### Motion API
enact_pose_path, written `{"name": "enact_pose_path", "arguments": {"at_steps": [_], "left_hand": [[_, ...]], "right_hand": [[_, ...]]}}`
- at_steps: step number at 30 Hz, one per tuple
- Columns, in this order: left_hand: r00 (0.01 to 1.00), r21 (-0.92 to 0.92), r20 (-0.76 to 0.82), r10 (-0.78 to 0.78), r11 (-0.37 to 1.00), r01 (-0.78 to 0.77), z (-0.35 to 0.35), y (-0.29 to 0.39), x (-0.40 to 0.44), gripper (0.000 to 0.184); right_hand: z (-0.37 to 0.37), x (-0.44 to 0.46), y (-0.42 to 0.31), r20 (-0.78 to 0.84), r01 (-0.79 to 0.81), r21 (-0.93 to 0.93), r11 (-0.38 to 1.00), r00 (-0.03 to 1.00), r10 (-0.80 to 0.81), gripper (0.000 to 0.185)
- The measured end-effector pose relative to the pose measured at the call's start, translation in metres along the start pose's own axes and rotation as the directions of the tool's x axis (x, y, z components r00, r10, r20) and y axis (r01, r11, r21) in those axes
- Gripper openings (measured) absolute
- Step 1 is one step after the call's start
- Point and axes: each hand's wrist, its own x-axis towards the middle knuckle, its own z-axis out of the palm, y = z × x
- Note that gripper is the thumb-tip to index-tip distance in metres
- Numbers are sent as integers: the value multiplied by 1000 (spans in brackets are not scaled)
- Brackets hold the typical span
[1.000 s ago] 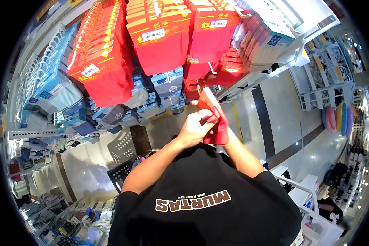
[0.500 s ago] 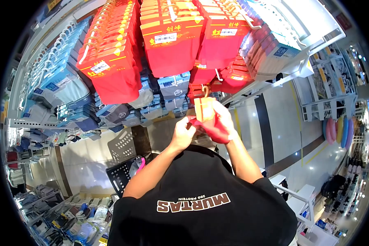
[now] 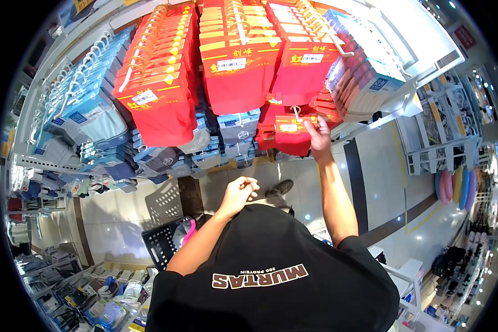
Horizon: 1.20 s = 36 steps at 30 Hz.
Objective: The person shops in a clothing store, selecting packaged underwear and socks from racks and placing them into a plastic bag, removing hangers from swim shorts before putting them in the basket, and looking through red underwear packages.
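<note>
My right hand [image 3: 320, 136] grips the right edge of a pack of red socks [image 3: 294, 139] by its printed card, thumb in front. The pack hangs upright at a metal display hook, below the upper row of red sock packs [image 3: 239, 83]. Whether its hanger loop sits fully on the hook, I cannot tell. My left hand [image 3: 238, 195] is in front of my chest, apart from the rack, its fingers loosely curled in with nothing visible in them. More red packs [image 3: 266, 133] hang beside and behind the held one.
Blue-carded sock packs [image 3: 86, 110] hang to the left, and pale ones [image 3: 365, 83] to the right. A black basket [image 3: 157, 243] with items stands at lower left. Packaged goods fill a bin [image 3: 110, 299] behind it. White shelving [image 3: 442, 122] stands at right.
My right hand has moved up and forward, carrying the pack of red socks from near my chest to the rack hook. My left hand has let go of it and drawn back slightly.
</note>
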Motion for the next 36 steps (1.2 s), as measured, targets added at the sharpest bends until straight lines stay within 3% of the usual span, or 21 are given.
{"name": "enact_pose_path", "arguments": {"at_steps": [3, 7, 8, 9, 11, 14, 18, 19, 21, 25, 27, 28, 31, 32, 35, 36], "left_hand": [[1000, -1, -2, 16, 1000, -16, 0, 1, -3, 22], [1000, -26, -19, 1, 1000, -2, -7, -5, -4, 23], [1000, -35, -29, -3, 999, 2, -8, -6, -5, 23], [999, -28, -33, -4, 1000, 3, -8, -6, -6, 23], [999, -17, -45, -8, 1000, 7, -10, -4, -7, 23], [998, 3, -62, -16, 1000, 17, -15, -6, -10, 24], [996, -9, -76, -40, 999, 39, -23, -12, -11, 25], [996, -6, -73, -48, 999, 48, -24, -12, -11, 25], [997, 29, -54, -53, 998, 54, -22, -8, -12, 24], [999, 21, -7, -46, 999, 46, -14, -3, -9, 21], [1000, 22, -13, -23, 999, 23, -11, 0, -11, 20], [1000, 18, -18, -7, 1000, 7, -10, 0, -11, 20], [998, -21, -50, 29, 999, -30, -11, -9, -11, 23], [997, -28, -72, 24, 999, -27, -13, -14, -11, 24], [994, -35, -109, 28, 999, -32, -18, -17, -13, 25], [993, -33, -115, 34, 999, -38, -19, -18, -13, 26]], "right_hand": [[37, 2, -30, 6, -121, 307, 944, 992, 125, 17], [48, 8, -22, -107, -196, 283, 939, 966, 234, 21], [47, 7, -22, -179, -285, 192, 939, 931, 319, 24], [48, 5, -16, -194, -237, 205, 949, 941, 277, 26], [46, -6, 0, -208, 48, 94, 994, 978, -27, 28], [45, -27, -13, -353, 62, -215, 975, 926, -137, 32], [74, -36, -123, -350, 83, -194, 978, 925, -148, 38], [82, -27, -145, -319, 165, -177, 970, 923, -215, 38], [100, -6, -186, -265, 247, -6, 969, 934, -240, 49], [116, 50, -211, -242, 373, -191, 908, 879, -412, 85], [120, 67, -215, -262, 344, -224, 912, 880, -396, 92], [122, 67, -222, -292, 275, -261, 925, 891, -347, 88], [125, 67, -213, -345, 232, -137, 963, 900, -266, 81], [126, 68, -206, -334, 315, -117, 942, 881, -336, 60], [125, 62, -220, -173, 176, 353, 919, 977, -120, 41], [126, 59, -224, -188, 192, 356, 914, 973, -132, 30]]}}
